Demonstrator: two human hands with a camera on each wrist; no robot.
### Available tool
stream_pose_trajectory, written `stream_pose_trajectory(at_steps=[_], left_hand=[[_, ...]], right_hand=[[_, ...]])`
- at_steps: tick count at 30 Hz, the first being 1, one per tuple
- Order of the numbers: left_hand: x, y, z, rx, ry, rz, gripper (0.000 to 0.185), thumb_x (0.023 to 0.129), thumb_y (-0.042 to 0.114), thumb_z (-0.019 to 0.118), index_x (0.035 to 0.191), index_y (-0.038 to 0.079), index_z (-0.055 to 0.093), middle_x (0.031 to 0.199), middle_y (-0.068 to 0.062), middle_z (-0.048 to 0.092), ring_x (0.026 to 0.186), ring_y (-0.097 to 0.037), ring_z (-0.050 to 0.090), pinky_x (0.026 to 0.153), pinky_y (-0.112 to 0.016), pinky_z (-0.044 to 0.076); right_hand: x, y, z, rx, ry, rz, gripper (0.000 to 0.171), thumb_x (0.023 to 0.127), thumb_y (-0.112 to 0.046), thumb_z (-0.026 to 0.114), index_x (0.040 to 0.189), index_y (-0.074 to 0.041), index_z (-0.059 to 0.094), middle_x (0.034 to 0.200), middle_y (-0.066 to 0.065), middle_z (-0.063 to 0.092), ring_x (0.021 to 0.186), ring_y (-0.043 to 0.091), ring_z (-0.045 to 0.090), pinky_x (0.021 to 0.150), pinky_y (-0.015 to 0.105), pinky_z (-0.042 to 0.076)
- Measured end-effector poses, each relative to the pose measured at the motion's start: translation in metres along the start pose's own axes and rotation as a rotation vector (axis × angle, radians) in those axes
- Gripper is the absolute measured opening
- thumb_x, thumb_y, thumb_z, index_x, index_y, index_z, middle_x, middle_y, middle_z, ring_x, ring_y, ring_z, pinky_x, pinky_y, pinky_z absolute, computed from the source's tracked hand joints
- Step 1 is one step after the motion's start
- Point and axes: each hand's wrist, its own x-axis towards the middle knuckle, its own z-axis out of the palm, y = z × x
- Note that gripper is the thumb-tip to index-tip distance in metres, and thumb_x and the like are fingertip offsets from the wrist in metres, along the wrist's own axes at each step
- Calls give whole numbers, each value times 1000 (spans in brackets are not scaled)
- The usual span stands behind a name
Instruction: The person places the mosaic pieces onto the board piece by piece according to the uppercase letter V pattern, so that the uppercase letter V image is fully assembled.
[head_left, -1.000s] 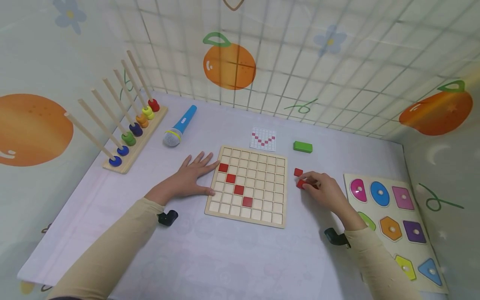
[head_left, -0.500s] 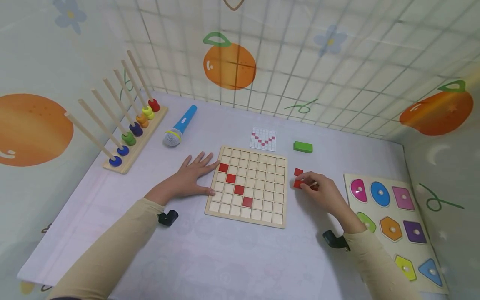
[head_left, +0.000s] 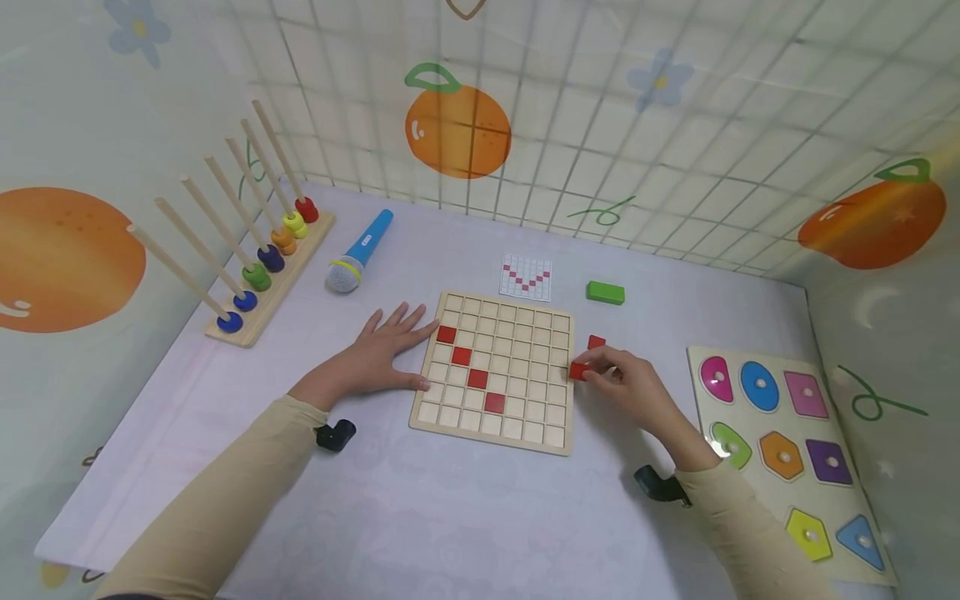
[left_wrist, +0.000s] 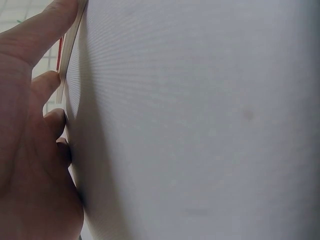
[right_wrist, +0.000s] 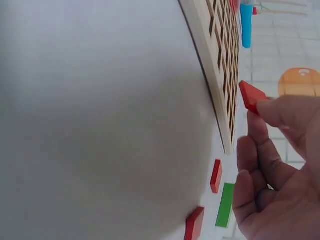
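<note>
1. Since the earlier frames, the right hand (head_left: 626, 385) has carried its red tile (head_left: 578, 371) leftward, from the mat beside the loose pieces to the right edge of the wooden grid board (head_left: 457, 421); the left hand (head_left: 375, 358) has not shifted.
2. Thumb and forefinger of the right hand pinch the red tile (right_wrist: 251, 96) by its edges, holding it tilted above the board's rim (right_wrist: 212, 85) and clear of any cell.
3. Fingers of the left hand lie straight and spread, flat on the mat, with fingertips (left_wrist: 47, 82) touching the board's left edge; they hold nothing.
4. Four red tiles already sit in a descending diagonal (head_left: 470, 370) on the board's left half, and the pattern card (head_left: 527, 277) behind the board shows a red V.
5. Judging from the card, the tile probably belongs on the rising arm of that V, so counting cells against the card first would help.
6. To seat it well, the tile should be levelled, squared to the cell walls and lowered straight, while the flat hand keeps steadying the board.
7. One spare red tile (head_left: 596, 342) is in view on the mat near the green block (head_left: 605, 292).
</note>
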Motion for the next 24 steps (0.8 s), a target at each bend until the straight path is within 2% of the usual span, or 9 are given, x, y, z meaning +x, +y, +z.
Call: stream_pose_trajectory(at_steps=[6,18,24], left_hand=[[0,0,0,-4,-2,1,104,82,68,72,164,29,21,171,-1,2,156,-27,-12,123,-51,-14],[0,-1,0,-4,-2,8,104,82,69,71,164,29,20,172,-1,1,156,-26,-12,123,-51,-14],[0,-1,0,-7,-1,9,103,83,68,71,164,29,21,172,-1,2,156,-26,-12,123,-51,-14]], right_hand=[[-2,-6,7,27,15,-28,21,97,-14,70,118,-13,71,102,4,71,97,25,61,91,46,54],[-1,-22,20,55,9,-56,20,95,-14,73,115,-16,73,98,-2,71,93,20,62,84,38,55],[0,-30,30,72,-26,-64,20,95,-15,74,114,-19,73,95,-6,70,89,17,62,80,34,56]])
